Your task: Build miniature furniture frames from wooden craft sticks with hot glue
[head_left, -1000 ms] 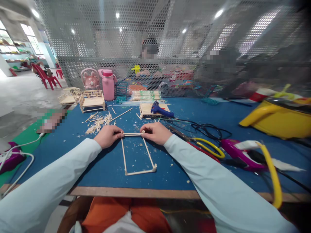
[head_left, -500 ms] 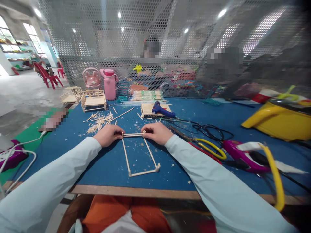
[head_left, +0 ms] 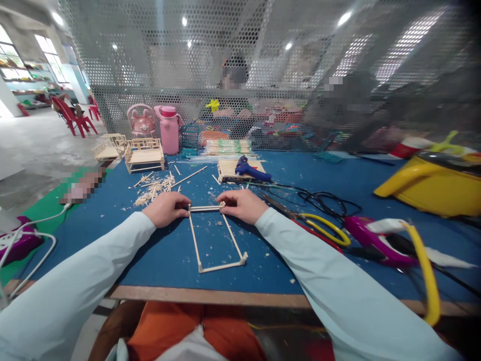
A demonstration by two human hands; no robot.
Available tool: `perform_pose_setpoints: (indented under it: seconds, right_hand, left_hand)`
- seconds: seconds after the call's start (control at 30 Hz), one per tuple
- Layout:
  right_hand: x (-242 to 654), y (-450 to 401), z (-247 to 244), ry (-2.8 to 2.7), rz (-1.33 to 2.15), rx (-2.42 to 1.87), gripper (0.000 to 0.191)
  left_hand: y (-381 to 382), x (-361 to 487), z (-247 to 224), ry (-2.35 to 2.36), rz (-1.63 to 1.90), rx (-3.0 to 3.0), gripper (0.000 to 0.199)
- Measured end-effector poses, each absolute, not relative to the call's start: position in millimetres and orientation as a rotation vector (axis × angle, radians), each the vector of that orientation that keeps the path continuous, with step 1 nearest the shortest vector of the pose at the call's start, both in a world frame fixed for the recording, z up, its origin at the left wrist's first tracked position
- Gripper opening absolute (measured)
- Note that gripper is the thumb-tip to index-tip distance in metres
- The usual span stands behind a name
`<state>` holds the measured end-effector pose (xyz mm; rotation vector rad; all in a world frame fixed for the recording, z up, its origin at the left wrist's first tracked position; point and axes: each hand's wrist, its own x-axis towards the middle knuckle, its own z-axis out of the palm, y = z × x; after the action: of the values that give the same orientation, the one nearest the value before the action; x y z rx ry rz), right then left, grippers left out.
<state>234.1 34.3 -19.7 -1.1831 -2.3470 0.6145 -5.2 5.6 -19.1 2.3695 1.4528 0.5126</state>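
Observation:
On the blue tabletop lies a rectangular wooden stick frame (head_left: 194, 242), its near corners joined by small pale lumps. Two thin sticks run side by side along its far end. My left hand (head_left: 167, 208) pinches the far left corner between thumb and fingers. At the far right corner, my right hand (head_left: 240, 205) has its fingertips closed on the frame too. Just beyond my hands, a blue glue gun (head_left: 252, 170) rests on a flat panel of sticks (head_left: 227, 169).
Small stick furniture pieces (head_left: 145, 154) stand at the back left, near a pink bottle (head_left: 170, 133). Stick scraps (head_left: 156, 189) lie left of centre. Scissors with yellow and red handles (head_left: 326, 228), a purple tool (head_left: 376, 243) and a yellow container (head_left: 436, 183) occupy the right. Perforated mesh (head_left: 180, 65) rises behind.
My left hand has shifted very slightly left at its corner. My right hand and the frame stay almost still. Beyond the mesh, a person's hands have moved a little.

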Motion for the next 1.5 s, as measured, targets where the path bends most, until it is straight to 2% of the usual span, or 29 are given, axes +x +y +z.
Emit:
perform_pose_setpoints:
  seconds: [0.2,0.33,0.47,0.57,0.8,1.03,1.33,1.5]
  right_hand:
    - [244.2,35.1,-10.0,-2.220,0.712,-1.058,0.032]
    - [260.4,47.4,12.1,-2.002,0.244,-1.286,0.030]
    - [273.1,74.1,24.7,-2.089,-0.198,-1.831,0.042]
    - [278.1,93.6,22.8,-2.194,-0.169,-2.046,0.043]
    - [282.1,109.2,14.9,-2.215,-0.151,-2.057,0.045]
    - [292.6,114.8,20.6,-2.103,0.072,-1.964,0.031]
    - [296.6,102.3,17.6,-1.753,0.576,-1.655,0.015]
    - [290.7,76.4,27.8,-1.514,0.944,-1.216,0.028]
  left_hand:
    - [4.7,-4.7,-20.5,1.452,0.537,2.352,0.026]
    - [3.3,-0.9,-20.9,1.475,0.565,2.341,0.025]
    - [2.8,0.0,-21.9,1.492,0.574,2.346,0.027]
    - [2.3,-1.5,-22.4,1.522,0.550,2.345,0.030]
    - [-1.0,1.6,-23.3,1.521,0.539,2.342,0.031]
    - [-2.9,6.9,-26.2,1.519,0.549,2.369,0.031]
    - [-3.4,3.0,-20.4,1.459,0.480,2.385,0.031]
    - [-1.3,-2.8,-18.2,1.495,0.469,2.315,0.029]
